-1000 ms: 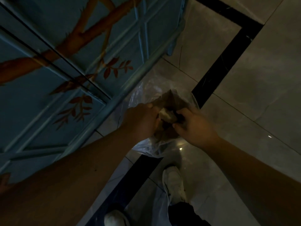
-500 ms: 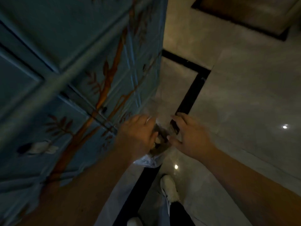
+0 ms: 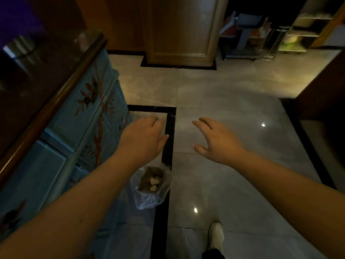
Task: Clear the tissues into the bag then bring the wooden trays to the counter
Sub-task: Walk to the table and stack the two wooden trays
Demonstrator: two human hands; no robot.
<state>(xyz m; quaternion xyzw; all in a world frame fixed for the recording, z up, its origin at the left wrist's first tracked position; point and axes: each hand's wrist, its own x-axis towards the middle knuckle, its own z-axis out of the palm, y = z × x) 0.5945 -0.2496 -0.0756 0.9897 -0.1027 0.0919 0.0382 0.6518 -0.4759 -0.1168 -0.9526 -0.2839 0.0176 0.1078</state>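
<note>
A clear plastic bag (image 3: 149,199) stands on the floor beside the blue cabinet, its mouth open, with crumpled tissues (image 3: 154,183) lying inside it. My left hand (image 3: 143,137) hovers above and beyond the bag, palm down, fingers loosely apart, holding nothing. My right hand (image 3: 214,141) is out to the right over the bare floor tiles, fingers spread and empty. No wooden trays are in view.
A blue painted cabinet (image 3: 84,118) with a dark glossy top (image 3: 37,71) runs along the left. A wooden pillar (image 3: 181,28) stands ahead, a metal rack (image 3: 252,34) with items at the back right, dark furniture (image 3: 324,90) on the right. My shoe (image 3: 216,236) is below.
Both hands have let go of the bag's mouth and lifted away, opening. My view has risen from the bag and floor to the room ahead.
</note>
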